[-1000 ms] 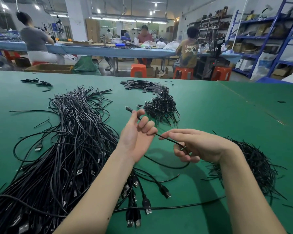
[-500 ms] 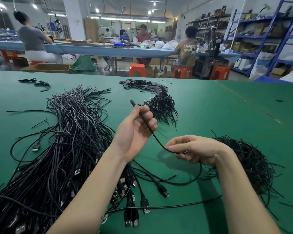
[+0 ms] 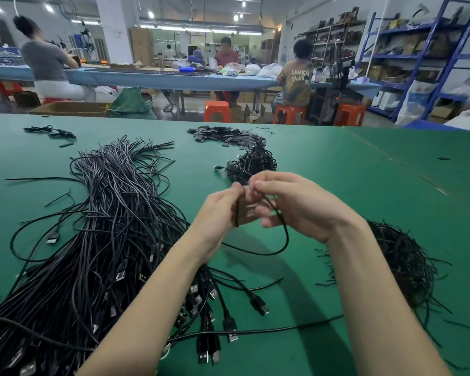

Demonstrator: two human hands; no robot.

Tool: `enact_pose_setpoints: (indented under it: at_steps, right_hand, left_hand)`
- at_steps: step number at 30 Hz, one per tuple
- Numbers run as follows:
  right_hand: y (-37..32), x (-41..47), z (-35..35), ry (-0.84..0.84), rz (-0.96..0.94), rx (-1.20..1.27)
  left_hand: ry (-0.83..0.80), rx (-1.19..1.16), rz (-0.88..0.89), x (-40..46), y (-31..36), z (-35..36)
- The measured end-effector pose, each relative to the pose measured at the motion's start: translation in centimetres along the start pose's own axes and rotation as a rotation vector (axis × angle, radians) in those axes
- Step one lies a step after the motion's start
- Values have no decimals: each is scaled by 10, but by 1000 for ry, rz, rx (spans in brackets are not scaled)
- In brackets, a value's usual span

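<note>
Green table (image 3: 337, 185): your left hand (image 3: 217, 221) and right hand (image 3: 304, 210) both pinch one cable (image 3: 284, 234) mid-loop; a small bundled pile (image 3: 253, 164) looks done, the big heap (image 3: 106, 226) waits

**Views:** one, a wide-angle head camera worn by the person.

**Station:** above the near side of the green table (image 3: 337, 172).

**Facing:** forward and down, across the table top toward the room beyond.

**Nearness:** close. Both forearms enter from the bottom edge. The left hand (image 3: 217, 215) and right hand (image 3: 304, 210) meet just above frame centre, both gripping the black cable (image 3: 284, 234).

**Lower field:** table surface, with the cable pile (image 3: 106, 226) at left and the wire heap (image 3: 399, 256) at right, both cut off by the frame edges.

**Upper field:** distant. The blue workbench (image 3: 174, 78) runs across it with the orange stools (image 3: 217, 111) before it, and the blue shelving (image 3: 418, 55) stands at far right.
</note>
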State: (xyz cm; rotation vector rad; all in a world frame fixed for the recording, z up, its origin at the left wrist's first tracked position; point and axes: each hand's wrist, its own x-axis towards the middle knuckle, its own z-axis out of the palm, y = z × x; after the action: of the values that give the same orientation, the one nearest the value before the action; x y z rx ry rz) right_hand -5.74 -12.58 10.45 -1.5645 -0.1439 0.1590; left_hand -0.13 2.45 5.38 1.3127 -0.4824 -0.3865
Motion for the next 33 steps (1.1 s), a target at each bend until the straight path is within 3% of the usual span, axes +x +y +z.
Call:
enact_pose_setpoints:
  at_steps: [2, 4, 8, 14, 17, 20, 22, 24, 26, 28, 31, 33]
  right_hand:
    - [10, -6, -2, -244, 42, 22]
    - [25, -9, -9, -371, 97, 23]
    - [55, -7, -18, -388, 192, 184]
    - [64, -8, -31, -438, 254, 160]
    - [62, -7, -45, -348, 333, 200]
    - [64, -3, -49, -184, 317, 507]
    - [60, 0, -48, -39, 236, 847]
    - [49, 2, -43, 60, 142, 1013]
    - [33, 4, -34, 121, 100, 912]
    - [17, 5, -24, 155, 62, 696]
    - [2, 5, -8, 124, -22, 269]
    - [3, 4, 0, 36, -52, 88]
  left_hand:
    - [3, -232, -12, 2, 5, -6]
    - [-28, -479, 8, 2, 12, -16]
    - [-107, -715, 65, 0, 23, -29]
    - [-115, -761, 49, 2, 23, -31]
    - [-113, -773, 31, 1, 22, -33]
    - [-155, -733, 16, -1, 21, -34]
    - [-209, -582, 12, -3, 22, -33]
    - [-228, -264, 19, -5, 21, -29]
    - [-233, 113, 23, -4, 15, -21]
    - [-232, 279, -1, -2, 8, -12]
    - [-142, 313, 5, 0, 2, -5]
    - [-41, 202, 17, 1, 2, -6]
